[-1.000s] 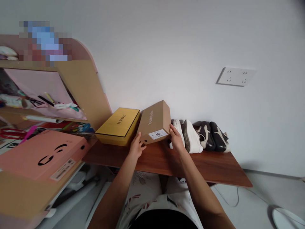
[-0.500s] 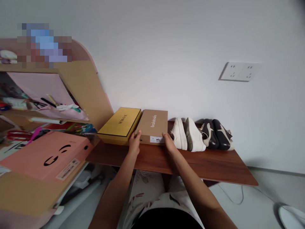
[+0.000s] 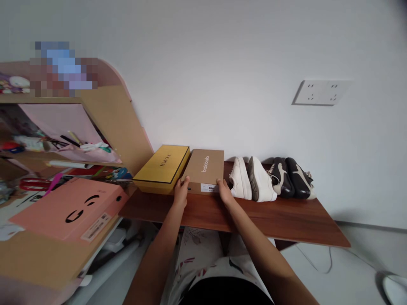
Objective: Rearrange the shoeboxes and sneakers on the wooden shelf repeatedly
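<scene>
A brown shoebox [image 3: 206, 167] lettered "balabala" lies on the dark wooden board [image 3: 203, 212], its labelled end facing me. My left hand [image 3: 181, 192] grips its near left corner, and my right hand [image 3: 224, 191] grips the near right corner, thumbs towards the top edge. Close along its left side lies a yellow shoebox [image 3: 163, 165] marked "MMOK" with a black rim. White sneakers [image 3: 252, 180] stand on edge just right of my right hand. Farther right is a pair of black shoes [image 3: 291, 180] with cream trim.
A pink box [image 3: 68, 207] with a printed face rests on the desk [image 3: 34, 258] at left. Above it is a shelf unit [image 3: 110, 123] with scissors and small items. A socket plate [image 3: 322, 92] is on the wall. A cable [image 3: 321, 271] lies on the floor at right.
The camera view has shifted slightly, so most things sit a little lower or farther right in the picture. Both hands keep their hold on the brown shoebox, which stays beside the yellow one.
</scene>
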`<action>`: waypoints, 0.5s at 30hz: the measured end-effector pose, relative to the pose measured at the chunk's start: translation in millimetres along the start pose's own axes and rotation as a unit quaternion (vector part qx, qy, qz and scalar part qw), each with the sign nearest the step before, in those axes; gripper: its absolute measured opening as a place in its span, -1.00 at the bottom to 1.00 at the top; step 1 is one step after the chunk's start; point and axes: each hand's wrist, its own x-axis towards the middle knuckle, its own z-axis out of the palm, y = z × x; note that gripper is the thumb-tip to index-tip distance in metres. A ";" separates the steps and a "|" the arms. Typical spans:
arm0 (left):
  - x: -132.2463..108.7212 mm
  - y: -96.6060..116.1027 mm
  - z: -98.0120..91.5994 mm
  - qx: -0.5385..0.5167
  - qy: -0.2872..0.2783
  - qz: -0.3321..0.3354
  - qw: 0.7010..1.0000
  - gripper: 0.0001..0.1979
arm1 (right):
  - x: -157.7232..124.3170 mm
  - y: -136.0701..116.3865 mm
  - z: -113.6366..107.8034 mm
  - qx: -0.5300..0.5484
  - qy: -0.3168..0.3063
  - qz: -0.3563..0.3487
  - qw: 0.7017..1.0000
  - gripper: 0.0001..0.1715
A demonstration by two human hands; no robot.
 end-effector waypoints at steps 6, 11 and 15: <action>-10.5 7.2 1.4 0.116 0.060 0.072 0.989 -0.46 | -25.1 -11.9 -7.6 0.045 0.043 -0.019 0.998 -0.06; -64.1 -0.2 14.3 0.164 0.075 0.218 0.959 -0.32 | -58.5 5.4 -72.5 0.134 0.142 -0.138 0.971 -0.28; -106.0 -16.6 49.6 0.127 -0.087 0.183 0.971 -0.44 | -75.3 39.9 -143.9 0.132 0.266 -0.133 0.945 -0.34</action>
